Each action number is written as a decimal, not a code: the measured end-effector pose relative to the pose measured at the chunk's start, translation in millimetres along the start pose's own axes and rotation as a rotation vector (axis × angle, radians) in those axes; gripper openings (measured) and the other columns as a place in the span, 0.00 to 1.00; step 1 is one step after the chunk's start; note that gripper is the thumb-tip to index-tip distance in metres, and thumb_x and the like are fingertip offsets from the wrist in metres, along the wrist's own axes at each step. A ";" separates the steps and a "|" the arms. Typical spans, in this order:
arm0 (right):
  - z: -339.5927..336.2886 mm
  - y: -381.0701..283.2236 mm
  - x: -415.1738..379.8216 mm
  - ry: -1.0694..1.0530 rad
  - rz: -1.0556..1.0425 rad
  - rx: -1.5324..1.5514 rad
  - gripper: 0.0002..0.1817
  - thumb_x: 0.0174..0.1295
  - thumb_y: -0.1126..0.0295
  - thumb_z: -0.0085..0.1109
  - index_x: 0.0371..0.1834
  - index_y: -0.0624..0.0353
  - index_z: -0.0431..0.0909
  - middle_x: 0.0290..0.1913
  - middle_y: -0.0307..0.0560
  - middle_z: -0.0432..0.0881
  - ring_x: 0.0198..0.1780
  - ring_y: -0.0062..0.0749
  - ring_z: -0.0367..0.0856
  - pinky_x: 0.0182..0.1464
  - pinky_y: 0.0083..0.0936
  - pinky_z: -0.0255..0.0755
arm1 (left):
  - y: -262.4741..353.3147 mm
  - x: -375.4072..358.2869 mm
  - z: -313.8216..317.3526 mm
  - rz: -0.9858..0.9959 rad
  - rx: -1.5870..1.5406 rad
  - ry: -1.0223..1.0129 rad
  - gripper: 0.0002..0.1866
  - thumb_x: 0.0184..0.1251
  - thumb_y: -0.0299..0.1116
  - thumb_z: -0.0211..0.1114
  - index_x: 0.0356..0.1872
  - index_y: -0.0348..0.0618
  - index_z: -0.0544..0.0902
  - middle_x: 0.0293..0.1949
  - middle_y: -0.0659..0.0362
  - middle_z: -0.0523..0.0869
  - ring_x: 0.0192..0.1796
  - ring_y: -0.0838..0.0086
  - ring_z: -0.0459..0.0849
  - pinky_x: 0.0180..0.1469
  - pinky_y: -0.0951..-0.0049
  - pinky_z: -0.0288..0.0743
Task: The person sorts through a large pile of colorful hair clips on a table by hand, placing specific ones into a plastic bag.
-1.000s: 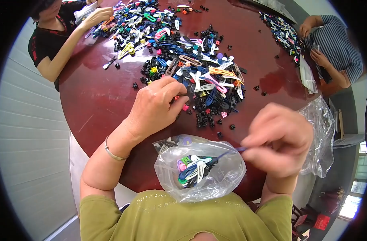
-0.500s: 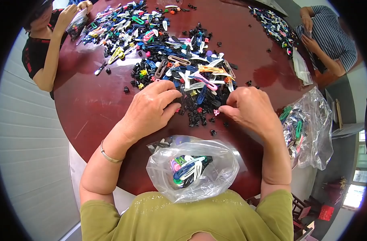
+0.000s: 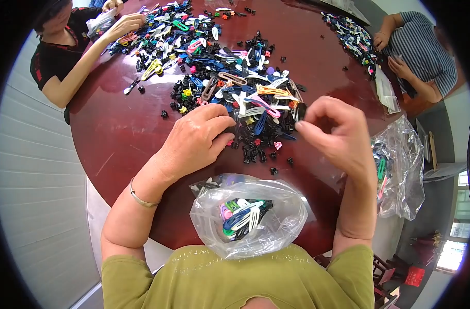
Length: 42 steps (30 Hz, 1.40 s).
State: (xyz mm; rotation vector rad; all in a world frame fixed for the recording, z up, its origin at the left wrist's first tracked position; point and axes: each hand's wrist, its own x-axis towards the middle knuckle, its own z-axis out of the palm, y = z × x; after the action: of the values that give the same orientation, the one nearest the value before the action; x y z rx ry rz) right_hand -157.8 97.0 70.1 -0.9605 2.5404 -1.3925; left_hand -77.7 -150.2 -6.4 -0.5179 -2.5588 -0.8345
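Observation:
My left hand rests on the dark red round table, fingers curled at the near edge of a big pile of coloured hair clips. Whether it holds a clip I cannot tell. My right hand is raised just right of the pile and pinches a small black hair clip between thumb and fingers. A clear plastic bag with several hair clips inside lies open at the table edge in front of my chest.
A second clear bag with clips hangs at the right table edge. One person sits at the far left with a bag and more clips; another sits at the far right by a smaller clip pile.
My right hand left the bag, reached into the pile, and has now lifted up holding a small black clip. My left hand stayed at the pile's edge.

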 end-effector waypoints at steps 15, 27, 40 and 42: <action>23.1 25.1 2.2 -0.189 -0.070 -0.482 0.06 0.54 0.69 0.67 0.32 0.58 0.85 0.33 0.47 0.84 0.37 0.46 0.84 0.38 0.38 0.77 | -1.3 -0.1 1.3 0.017 0.002 0.002 0.12 0.52 0.23 0.71 0.40 0.38 0.84 0.43 0.51 0.84 0.45 0.55 0.84 0.47 0.62 0.79; 12.1 15.2 1.9 -0.115 -0.031 -0.137 0.05 0.50 0.73 0.67 0.28 0.63 0.84 0.27 0.45 0.81 0.28 0.31 0.80 0.30 0.26 0.69 | -3.0 -0.1 -0.2 0.008 0.042 -0.010 0.13 0.52 0.25 0.71 0.41 0.38 0.84 0.45 0.51 0.84 0.47 0.55 0.84 0.51 0.60 0.78; 3.6 22.3 4.6 0.049 -0.058 -0.510 0.15 0.53 0.70 0.71 0.42 0.63 0.82 0.33 0.47 0.82 0.30 0.33 0.80 0.35 0.28 0.73 | -4.4 3.0 2.1 0.023 0.153 0.075 0.19 0.53 0.25 0.72 0.48 0.36 0.83 0.51 0.49 0.83 0.52 0.53 0.81 0.57 0.58 0.75; 7.7 38.3 7.8 0.015 0.005 -0.613 0.15 0.55 0.67 0.69 0.44 0.61 0.81 0.39 0.51 0.83 0.38 0.45 0.82 0.42 0.38 0.75 | -9.5 5.0 1.8 0.040 0.167 0.176 0.20 0.53 0.25 0.72 0.50 0.37 0.82 0.52 0.49 0.83 0.54 0.52 0.81 0.58 0.58 0.74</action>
State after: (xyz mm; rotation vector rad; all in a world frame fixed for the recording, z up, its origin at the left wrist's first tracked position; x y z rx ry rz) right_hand -179.7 101.8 37.2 -1.0034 3.0382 -0.6060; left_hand -86.8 -155.1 -9.9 -0.4236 -2.4210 -0.6166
